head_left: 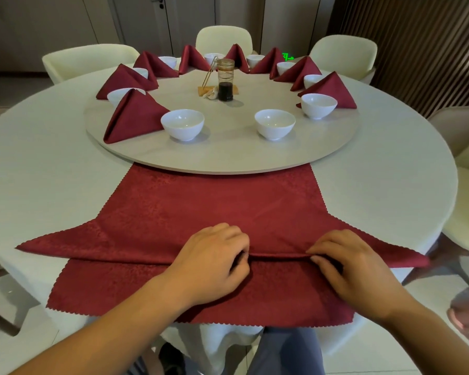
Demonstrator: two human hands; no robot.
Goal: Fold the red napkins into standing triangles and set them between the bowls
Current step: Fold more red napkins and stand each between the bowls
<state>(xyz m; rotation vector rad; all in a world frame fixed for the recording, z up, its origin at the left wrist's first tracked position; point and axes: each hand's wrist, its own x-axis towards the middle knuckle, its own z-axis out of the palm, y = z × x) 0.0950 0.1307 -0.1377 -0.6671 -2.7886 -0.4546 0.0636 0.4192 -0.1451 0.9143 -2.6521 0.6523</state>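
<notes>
Both hands, left hand (214, 262) and right hand (348, 266), pinch a folded crease in the soft, limp red napkin (201, 207) on the table's near edge, likely best gripped along that fold.

**One red napkin lying flat, the rest standing among the bowls**

The flat napkin (220, 201) is lying spread on the near side of the worktop (38, 158). Its far edge is reaching the rim of the turntable (228, 155) and its zigzag-cut near edge is hanging just over the worktop's edge. A raised crease is running across it, with pointed flaps jutting out left and right. Eight folded napkins (136, 115) are standing as dark red triangles round the turntable's left, far and right sides, alternating with white bowls (182, 124). Three bowls are sitting upright and apart along the near right arc.
</notes>
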